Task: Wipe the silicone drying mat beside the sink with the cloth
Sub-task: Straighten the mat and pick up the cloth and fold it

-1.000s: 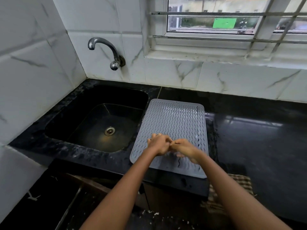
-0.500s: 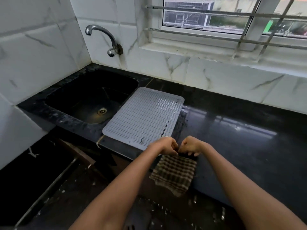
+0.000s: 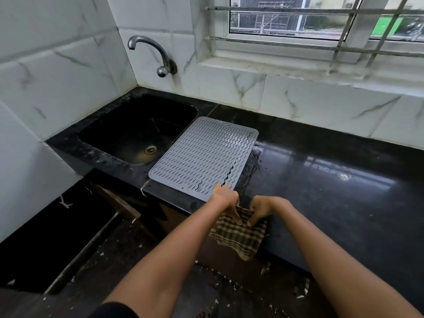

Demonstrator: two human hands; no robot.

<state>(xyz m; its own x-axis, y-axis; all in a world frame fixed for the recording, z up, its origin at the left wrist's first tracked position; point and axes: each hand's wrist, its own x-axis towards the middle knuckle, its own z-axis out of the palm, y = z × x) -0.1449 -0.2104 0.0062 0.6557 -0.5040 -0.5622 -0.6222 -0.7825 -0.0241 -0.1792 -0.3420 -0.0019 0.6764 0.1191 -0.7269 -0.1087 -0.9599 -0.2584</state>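
Note:
A grey ribbed silicone drying mat (image 3: 204,157) lies on the black counter just right of the sink, its near corner at the counter's front edge. A brown checked cloth (image 3: 241,237) hangs over that front edge, just right of the mat's near corner. My left hand (image 3: 226,200) and my right hand (image 3: 261,208) both hold the cloth's top, fingers curled into the fabric and pointing down. The left hand overlaps the mat's near right corner.
A black sink (image 3: 137,134) sits at the left with a chrome tap (image 3: 151,53) on the tiled wall above. The glossy black counter (image 3: 332,180) runs to the right, wet beside the mat. A barred window (image 3: 321,24) is behind. An open dark cabinet space lies below.
The cloth now hangs over the counter edge where one second ago my hands met above the mat. Both hands have shifted down onto the cloth; the view has swung right.

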